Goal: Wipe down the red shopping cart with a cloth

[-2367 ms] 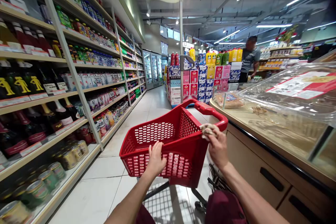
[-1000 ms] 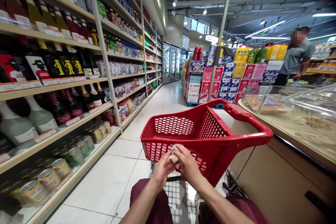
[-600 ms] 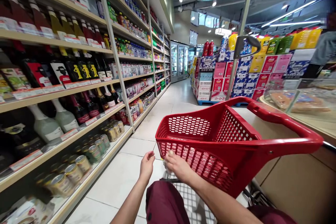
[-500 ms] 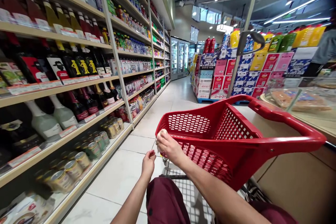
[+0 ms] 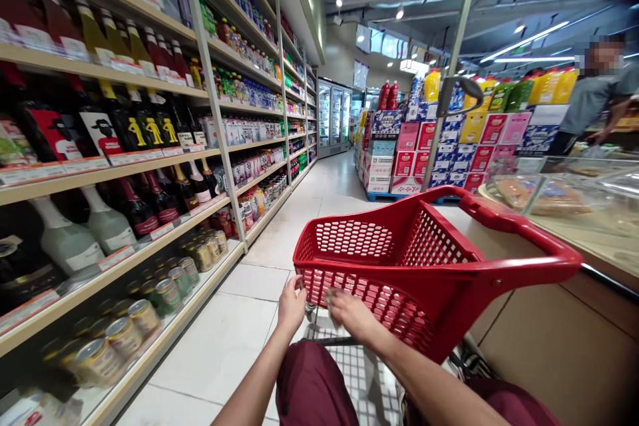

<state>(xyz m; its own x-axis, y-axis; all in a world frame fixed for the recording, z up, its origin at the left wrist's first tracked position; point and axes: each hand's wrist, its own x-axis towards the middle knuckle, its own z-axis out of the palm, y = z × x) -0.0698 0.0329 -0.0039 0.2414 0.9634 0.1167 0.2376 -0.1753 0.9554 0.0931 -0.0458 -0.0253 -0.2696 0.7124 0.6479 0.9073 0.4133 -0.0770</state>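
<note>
Beside a red plastic shopping cart [image 5: 439, 293], both my hands are low at its near side. Near the cart's front corner is my left hand [image 5: 291, 303], its fingers loosely bent and the thumb apart, with nothing visible in it; whether it touches the cart is unclear. My right hand [image 5: 352, 316] is in front of the perforated side wall, palm turned inward. Its fingertips are smeared by motion, so I cannot make out whether the pale cloth seen earlier is still in them. No goods show in the visible part of the basket.
Shelves of bottles [image 5: 107, 226] and cans [image 5: 134, 326] line the left. A tiled aisle [image 5: 319, 193] runs back to glass-door fridges [image 5: 334, 113]. Stacked drink cartons [image 5: 389, 153] stand beyond the cart. At right are a food counter [image 5: 544, 253] and a person [image 5: 594, 100].
My right hand has moved down and right from the cart's front rim, where it held a pale cloth. My left hand has risen toward the front corner. A person has come into view.
</note>
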